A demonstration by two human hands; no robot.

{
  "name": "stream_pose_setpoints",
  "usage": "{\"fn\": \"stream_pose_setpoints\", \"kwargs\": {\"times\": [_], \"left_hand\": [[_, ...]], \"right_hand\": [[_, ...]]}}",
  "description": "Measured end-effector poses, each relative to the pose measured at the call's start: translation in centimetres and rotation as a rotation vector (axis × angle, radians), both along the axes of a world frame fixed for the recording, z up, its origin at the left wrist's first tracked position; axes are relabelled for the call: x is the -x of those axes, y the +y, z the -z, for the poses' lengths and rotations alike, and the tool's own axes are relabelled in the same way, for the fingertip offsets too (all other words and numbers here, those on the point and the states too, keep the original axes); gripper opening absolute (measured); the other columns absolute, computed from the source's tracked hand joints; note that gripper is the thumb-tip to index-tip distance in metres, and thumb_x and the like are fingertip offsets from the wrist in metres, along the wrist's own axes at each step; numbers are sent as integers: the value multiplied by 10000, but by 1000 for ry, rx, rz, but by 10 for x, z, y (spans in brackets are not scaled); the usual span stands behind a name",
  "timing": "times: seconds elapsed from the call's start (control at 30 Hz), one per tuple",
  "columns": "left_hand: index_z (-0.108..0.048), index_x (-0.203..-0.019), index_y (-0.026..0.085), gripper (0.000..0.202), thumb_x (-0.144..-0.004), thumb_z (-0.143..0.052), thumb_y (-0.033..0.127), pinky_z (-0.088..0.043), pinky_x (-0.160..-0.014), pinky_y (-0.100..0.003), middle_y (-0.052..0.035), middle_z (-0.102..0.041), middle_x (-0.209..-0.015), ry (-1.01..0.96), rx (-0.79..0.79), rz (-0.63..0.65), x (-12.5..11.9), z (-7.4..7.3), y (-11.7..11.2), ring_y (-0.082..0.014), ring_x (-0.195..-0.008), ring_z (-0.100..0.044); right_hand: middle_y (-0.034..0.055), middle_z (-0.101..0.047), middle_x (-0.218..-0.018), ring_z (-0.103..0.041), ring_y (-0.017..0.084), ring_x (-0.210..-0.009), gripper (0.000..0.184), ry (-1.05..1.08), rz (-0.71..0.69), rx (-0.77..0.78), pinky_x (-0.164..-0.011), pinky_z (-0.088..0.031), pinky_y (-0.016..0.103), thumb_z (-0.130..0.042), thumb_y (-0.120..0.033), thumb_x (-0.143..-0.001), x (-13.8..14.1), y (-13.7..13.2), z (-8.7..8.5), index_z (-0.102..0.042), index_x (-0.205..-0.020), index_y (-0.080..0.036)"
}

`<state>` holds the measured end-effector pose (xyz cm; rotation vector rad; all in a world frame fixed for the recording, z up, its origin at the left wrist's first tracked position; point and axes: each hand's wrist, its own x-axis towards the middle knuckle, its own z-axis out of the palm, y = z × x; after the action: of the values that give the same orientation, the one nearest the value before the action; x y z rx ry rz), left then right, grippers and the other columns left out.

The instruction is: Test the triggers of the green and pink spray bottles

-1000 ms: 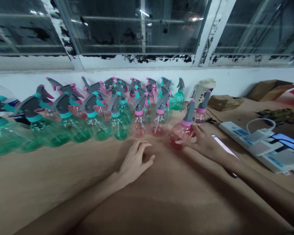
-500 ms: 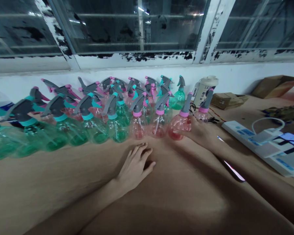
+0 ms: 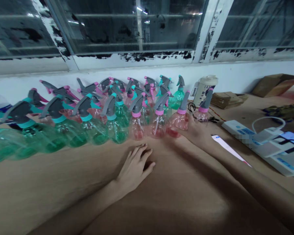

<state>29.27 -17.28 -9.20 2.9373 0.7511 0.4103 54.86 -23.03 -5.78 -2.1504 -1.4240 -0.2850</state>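
My right hand (image 3: 194, 130) is wrapped round the body of a pink spray bottle (image 3: 178, 120) with a grey trigger and pink collar, at the right end of the front row. My left hand (image 3: 134, 168) rests on the brown table (image 3: 63, 182) with its fingers loosely spread and holds nothing. Several green and pink spray bottles (image 3: 112, 120) stand in rows from the left edge to the middle, against the white wall. One more pink spray bottle (image 3: 203, 111) stands just right of my right hand.
A white lidded cup (image 3: 205, 86) stands behind the bottles. A white power strip (image 3: 237, 129) with a charger and lit phone (image 3: 292, 140) lies at right. A flat white strip (image 3: 229, 148) lies beside my right forearm. Cardboard pieces (image 3: 271, 85) sit at the back right.
My right hand has pushed the pink spray bottle away from me and leftward, up into the end of the front row. My left hand has stayed on the table.
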Motion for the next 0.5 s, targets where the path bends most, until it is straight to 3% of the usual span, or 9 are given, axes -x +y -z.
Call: {"fn": "stream_pose_setpoints", "kwargs": {"times": [0.17,0.33,0.4,0.5], "left_hand": [[-486,-1221,180,391,-881,-468,372,-371,-987,-477,-105,-456,-1319,-17,7,6,2,1,0,-272,-1224,-397],[-482,-1224,186,392,-882,-464,377,-387,-963,-502,-112,-459,-1313,-30,12,8,1,1,1,-284,-1215,-406],[-484,-1222,183,390,-882,-466,372,-390,-960,-504,-114,-462,-1310,-26,13,9,1,1,1,-285,-1209,-412],[-482,-1226,179,392,-883,-466,369,-380,-969,-502,-115,-460,-1314,-16,9,7,0,0,1,-286,-1210,-410]], "right_hand": [[185,-616,-1105,-627,353,-892,645,23,-49,-20,-712,-479,481,-518,-499,-769,2,-19,-10,-375,-1310,-177],[104,-695,-966,-666,251,-667,448,253,-5,10,-636,-505,394,-514,-481,-793,-14,-52,-25,-540,-1150,-212],[80,-703,-884,-660,235,-653,373,293,37,-53,-598,-498,360,-526,-496,-786,-29,-61,-26,-607,-1028,-223],[120,-686,-898,-645,255,-731,386,207,137,-197,-617,-477,362,-570,-527,-748,-54,-63,-21,-629,-930,-191]]}}
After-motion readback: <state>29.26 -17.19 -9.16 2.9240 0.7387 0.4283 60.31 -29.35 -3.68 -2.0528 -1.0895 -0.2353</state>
